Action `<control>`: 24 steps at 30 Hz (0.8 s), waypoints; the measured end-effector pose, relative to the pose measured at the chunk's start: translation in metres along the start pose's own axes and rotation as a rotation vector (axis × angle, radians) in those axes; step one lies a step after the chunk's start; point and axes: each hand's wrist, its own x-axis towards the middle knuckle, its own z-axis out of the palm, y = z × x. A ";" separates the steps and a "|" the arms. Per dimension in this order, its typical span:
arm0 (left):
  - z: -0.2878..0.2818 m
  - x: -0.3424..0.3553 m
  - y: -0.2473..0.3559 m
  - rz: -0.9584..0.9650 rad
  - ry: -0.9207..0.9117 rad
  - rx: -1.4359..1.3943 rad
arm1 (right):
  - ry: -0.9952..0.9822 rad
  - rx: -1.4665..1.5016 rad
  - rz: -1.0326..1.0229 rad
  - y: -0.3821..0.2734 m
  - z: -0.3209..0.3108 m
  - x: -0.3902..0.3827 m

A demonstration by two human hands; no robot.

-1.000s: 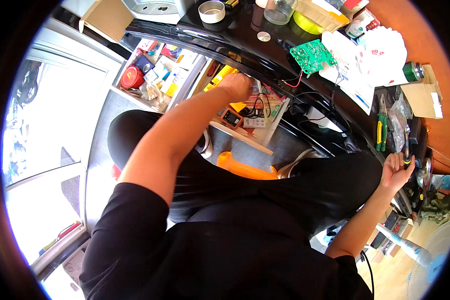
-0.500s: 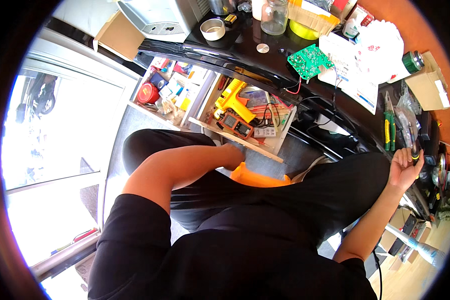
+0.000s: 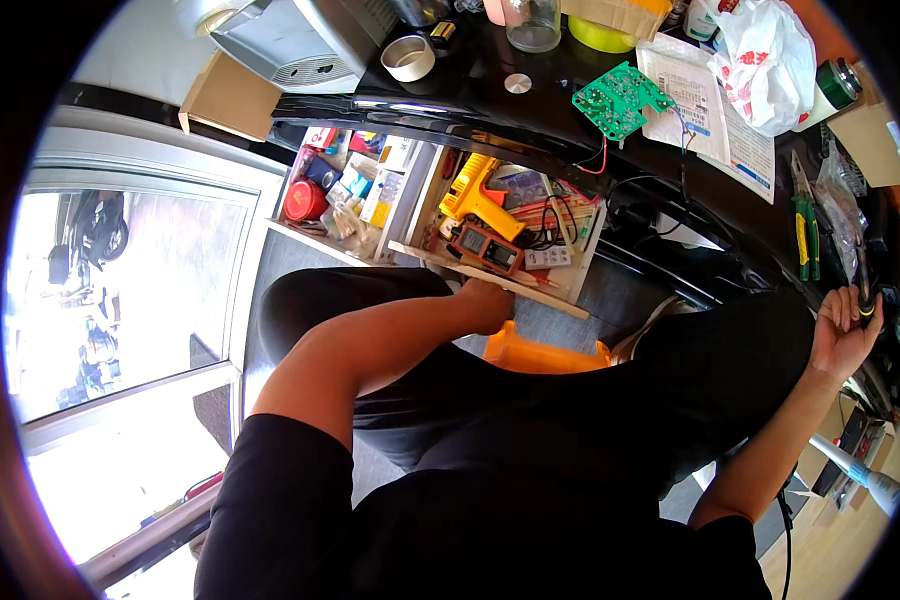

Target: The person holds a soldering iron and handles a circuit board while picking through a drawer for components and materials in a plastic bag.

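At the right end of the black desk (image 3: 480, 110), my right hand (image 3: 842, 330) has its fingers closed around a screwdriver (image 3: 866, 312) with a black-and-yellow handle. Green-and-yellow pliers (image 3: 808, 235) lie just beyond it. Between my knees, my left hand (image 3: 488, 306) is at the front board of the open drawer (image 3: 535, 291); its fingers are mostly hidden, and I cannot tell if it grips the board. That drawer contains a yellow glue gun (image 3: 478, 195), an orange multimeter (image 3: 487, 249), cables and thin rods.
A second open drawer (image 3: 288, 236) to the left holds a red round container (image 3: 305, 200) and small packages. On the desk are a green circuit board (image 3: 620, 102), a metal bowl (image 3: 408, 60), a glass jar (image 3: 533, 25) and a white plastic bag (image 3: 767, 70). An orange plastic object (image 3: 540, 353) is below the drawers.
The whole view has shifted a little, so most things appear farther right. My right hand still holds the screwdriver, and my left hand stays by the drawer front.
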 end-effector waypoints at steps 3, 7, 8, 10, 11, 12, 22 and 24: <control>0.014 -0.001 -0.003 0.001 0.142 -0.023 | -0.016 0.004 0.005 0.005 0.005 0.003; 0.003 -0.002 0.001 -0.015 0.138 -0.087 | -0.065 -0.005 0.024 0.012 0.016 0.005; -0.010 -0.005 0.005 -0.022 0.076 -0.098 | -0.053 -0.028 0.033 0.013 0.020 0.005; -0.057 -0.021 0.018 -0.037 -0.152 -0.104 | -0.069 -0.014 0.057 0.017 0.026 0.005; -0.056 -0.019 0.020 -0.071 -0.135 -0.095 | -0.067 -0.008 0.052 0.019 0.031 0.004; -0.054 -0.019 0.021 -0.068 -0.078 -0.109 | -0.078 -0.015 0.039 0.020 0.030 0.005; -0.009 -0.011 0.011 -0.041 0.291 -0.086 | -0.009 -0.051 0.017 0.030 0.035 0.012; -0.016 -0.009 0.014 -0.044 0.319 -0.099 | -0.001 -0.067 -0.005 0.030 0.036 0.013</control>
